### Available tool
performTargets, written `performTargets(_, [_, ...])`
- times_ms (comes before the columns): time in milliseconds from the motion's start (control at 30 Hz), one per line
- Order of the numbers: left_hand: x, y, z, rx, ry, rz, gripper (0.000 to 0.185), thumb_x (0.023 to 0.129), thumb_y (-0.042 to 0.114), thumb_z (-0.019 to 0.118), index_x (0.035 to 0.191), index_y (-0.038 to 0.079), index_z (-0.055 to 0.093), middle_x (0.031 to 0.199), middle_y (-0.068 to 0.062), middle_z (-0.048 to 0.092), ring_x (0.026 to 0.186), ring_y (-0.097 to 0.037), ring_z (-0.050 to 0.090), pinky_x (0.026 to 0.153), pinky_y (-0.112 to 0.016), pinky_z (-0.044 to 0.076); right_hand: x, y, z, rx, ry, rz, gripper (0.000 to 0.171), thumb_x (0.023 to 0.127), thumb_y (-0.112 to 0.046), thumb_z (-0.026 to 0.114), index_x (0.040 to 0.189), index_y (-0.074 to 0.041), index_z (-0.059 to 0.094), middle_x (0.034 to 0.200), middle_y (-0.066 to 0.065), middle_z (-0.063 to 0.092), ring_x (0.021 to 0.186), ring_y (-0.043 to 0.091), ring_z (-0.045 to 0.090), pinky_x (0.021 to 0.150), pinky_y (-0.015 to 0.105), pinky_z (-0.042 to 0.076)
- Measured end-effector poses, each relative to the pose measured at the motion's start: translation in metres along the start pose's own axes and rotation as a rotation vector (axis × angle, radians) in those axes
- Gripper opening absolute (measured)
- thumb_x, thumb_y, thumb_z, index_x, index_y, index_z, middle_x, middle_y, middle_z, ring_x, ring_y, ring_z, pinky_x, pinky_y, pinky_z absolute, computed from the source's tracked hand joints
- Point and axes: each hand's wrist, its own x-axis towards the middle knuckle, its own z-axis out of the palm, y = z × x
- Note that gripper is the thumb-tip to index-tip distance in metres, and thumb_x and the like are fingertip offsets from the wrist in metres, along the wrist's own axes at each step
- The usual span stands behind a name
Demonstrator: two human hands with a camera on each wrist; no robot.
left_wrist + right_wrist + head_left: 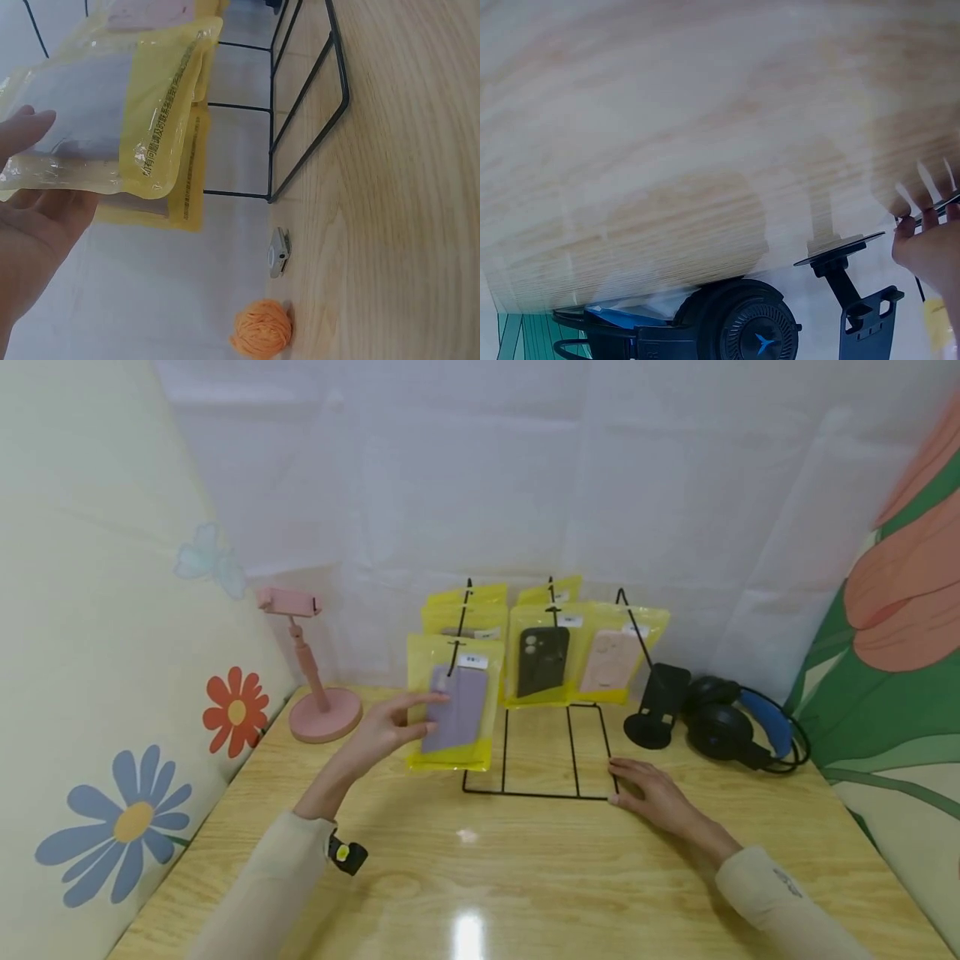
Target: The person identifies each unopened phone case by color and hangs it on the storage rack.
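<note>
In the head view my left hand (382, 731) grips the left side of a yellow-edged clear pouch with a purple phone case (457, 710) inside. The pouch is on the front end of the left hook of a black wire display rack (540, 794). Thumb on one face and fingers behind the pouch (154, 124) show in the left wrist view. My right hand (652, 793) holds the rack's base wire at its front right corner. More pouches hang on the rack, including a black phone case (543, 662) and a pink phone case (609, 662).
A pink phone stand (324, 714) stands at the left. On the right are a black phone stand (658, 697) and black-and-blue headphones (720, 727). An orange yarn ball (262, 330) and a small metallic object (278, 253) lie near the rack.
</note>
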Motion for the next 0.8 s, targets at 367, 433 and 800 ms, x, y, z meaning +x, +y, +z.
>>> performTargets(367, [0.022, -0.009, -0.004, -0.071, 0.001, -0.027, 0.041, 0.094, 0.023, 0.064, 0.135, 0.023, 0.057, 0.049, -0.001, 0.031, 0.04, -0.015, 0.021, 0.04, -0.028, 0.029, 0.0, 0.0, 0.001, -0.007, -0.011, 0.016, 0.056, 0.089, -0.03, 0.069, 0.135, -0.002, 0.054, 0.143, 0.016, 0.048, 0.13, 0.039, 0.042, 0.103, 0.064, 0.029])
performTargets(433, [0.024, -0.009, -0.004, -0.089, -0.003, -0.043, 0.042, 0.095, 0.022, 0.063, 0.136, 0.021, 0.056, 0.046, 0.0, 0.028, 0.039, -0.014, 0.019, 0.039, -0.028, 0.028, 0.0, 0.0, 0.001, -0.012, -0.01, 0.014, 0.056, 0.09, -0.031, 0.068, 0.135, -0.002, 0.054, 0.142, 0.016, 0.048, 0.13, 0.039, 0.043, 0.103, 0.064, 0.029])
performTargets(800, [0.019, 0.017, -0.003, -0.125, 0.0, -0.086, 0.04, 0.099, 0.015, 0.055, 0.138, 0.01, 0.053, 0.141, -0.013, 0.048, 0.046, -0.011, 0.025, 0.046, -0.024, 0.03, 0.002, 0.001, 0.0, -0.024, 0.022, -0.025, 0.054, 0.089, -0.028, 0.07, 0.133, 0.0, 0.055, 0.14, 0.018, 0.05, 0.128, 0.041, 0.045, 0.101, 0.065, 0.031])
